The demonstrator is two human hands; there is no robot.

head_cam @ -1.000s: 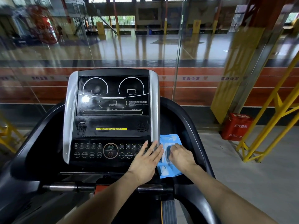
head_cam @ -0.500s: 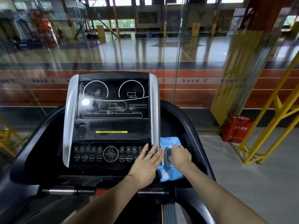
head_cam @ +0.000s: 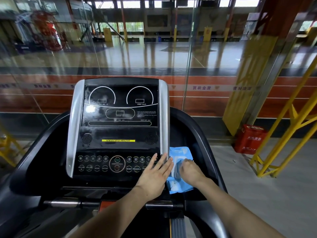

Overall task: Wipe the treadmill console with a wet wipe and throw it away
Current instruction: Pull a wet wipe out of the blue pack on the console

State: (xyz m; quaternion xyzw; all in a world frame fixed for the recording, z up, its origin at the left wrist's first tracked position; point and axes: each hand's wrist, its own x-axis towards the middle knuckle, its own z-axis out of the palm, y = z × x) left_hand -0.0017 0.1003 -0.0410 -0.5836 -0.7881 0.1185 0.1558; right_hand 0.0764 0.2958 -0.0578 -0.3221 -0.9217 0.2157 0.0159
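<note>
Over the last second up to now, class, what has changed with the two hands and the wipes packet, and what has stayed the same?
Very little moved. The right hand kept working with curled fingers at the flap of the blue wipes packet, its fingers shifting only slightly; no wipe is out yet. The left hand stayed flat, fingers spread on the lower right of the console. The packet remained in the tray beside the console.

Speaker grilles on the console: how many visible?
2. One speaker grille sits at the left end of the yellow strip on the treadmill console, the other speaker grille at its right end. Neither of the hands covers them.
</note>
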